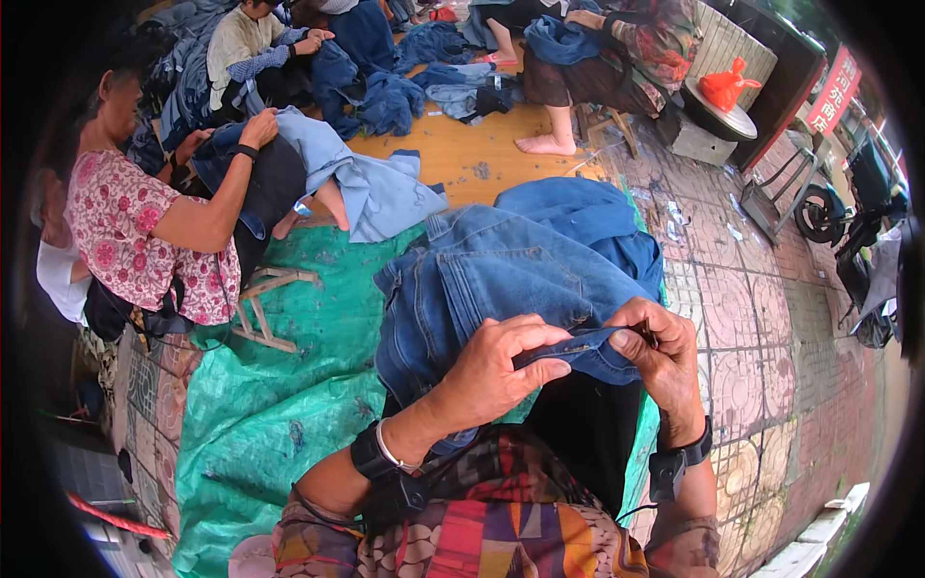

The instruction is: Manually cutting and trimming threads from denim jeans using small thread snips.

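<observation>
A pair of blue denim jeans (pixel 511 279) lies across my lap and spreads forward. My left hand (pixel 501 366) pinches a narrow folded edge of the denim between thumb and fingers. Close by on the right, my right hand (pixel 660 352) grips the other end of that same edge, its thumb pressed on the cloth. Something small and dark shows at the right fingers, too little of it to name. The stretch of edge between both hands is pulled fairly straight. Beyond the jeans lies a darker blue denim piece (pixel 588 212).
Green sheeting (pixel 279 424) covers the ground at left, with a small wooden stool (pixel 262 308). A person in a patterned top (pixel 145 231) handles pale jeans (pixel 376 193) there. Other people sit ahead among denim heaps. A red bag (pixel 727 85) rests on a round lid at right.
</observation>
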{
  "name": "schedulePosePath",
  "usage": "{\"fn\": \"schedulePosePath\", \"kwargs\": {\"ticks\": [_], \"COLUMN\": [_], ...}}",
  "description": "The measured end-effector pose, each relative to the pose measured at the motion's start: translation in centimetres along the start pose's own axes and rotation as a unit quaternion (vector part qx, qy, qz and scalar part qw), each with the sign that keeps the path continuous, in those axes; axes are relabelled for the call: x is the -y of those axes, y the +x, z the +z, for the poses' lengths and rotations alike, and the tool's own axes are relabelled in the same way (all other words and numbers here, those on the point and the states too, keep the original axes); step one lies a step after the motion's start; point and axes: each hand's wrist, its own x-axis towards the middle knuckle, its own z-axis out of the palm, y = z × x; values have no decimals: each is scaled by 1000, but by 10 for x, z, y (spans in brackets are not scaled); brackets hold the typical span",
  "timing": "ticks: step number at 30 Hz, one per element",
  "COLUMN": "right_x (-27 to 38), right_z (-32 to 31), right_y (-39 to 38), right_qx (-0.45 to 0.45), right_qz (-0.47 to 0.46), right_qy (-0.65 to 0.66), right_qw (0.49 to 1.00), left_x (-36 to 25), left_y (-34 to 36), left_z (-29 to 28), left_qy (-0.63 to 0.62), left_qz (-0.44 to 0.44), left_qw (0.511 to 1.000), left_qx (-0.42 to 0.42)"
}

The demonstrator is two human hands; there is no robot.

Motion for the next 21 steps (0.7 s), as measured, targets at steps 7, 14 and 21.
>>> {"fn": "schedulePosePath", "kwargs": {"ticks": [7, 14, 21], "right_x": [-28, 8, 38], "right_z": [16, 7, 24], "right_y": [1, -9, -19], "right_qx": [31, -23, 32], "right_qz": [66, -16, -50], "right_qy": [129, 88, -117], "right_qw": [989, 996, 991], "left_x": [5, 9, 10], "left_y": [-7, -10, -10], "left_z": [4, -4, -6], "left_qy": [-267, -350, -290], "left_qz": [-138, -130, -88], "left_qw": [954, 928, 953], "left_qx": [-4, -17, -8]}}
